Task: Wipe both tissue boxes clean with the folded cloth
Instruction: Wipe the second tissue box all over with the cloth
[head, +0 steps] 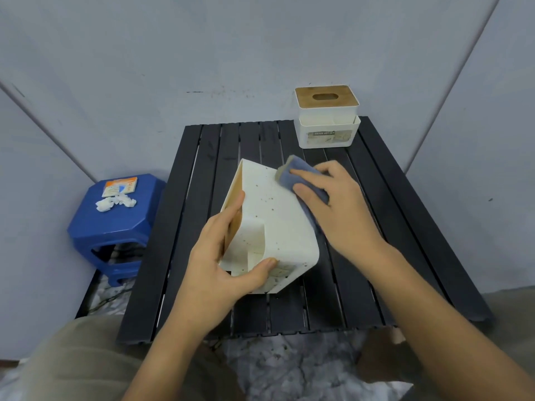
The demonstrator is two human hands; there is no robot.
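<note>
Gripping a speckled white tissue box (278,209) tilted on the black slatted worktop (385,227), the left hand (223,261) curls thumb and fingers round its near end, while the right hand (338,204) presses a folded blue cloth (301,176) against its upper far edge, apparently flat-fingered. A second tissue box (327,125) stands upright at the far corner.

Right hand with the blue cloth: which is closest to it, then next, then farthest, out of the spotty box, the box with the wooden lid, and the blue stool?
From the right hand, head view:
1. Spotty tissue box: right beside it, under the folded cloth it presses down.
2. Tissue box with the wooden lid: standing at the table's far right corner.
3. Blue stool: off the table, on the left.
</note>
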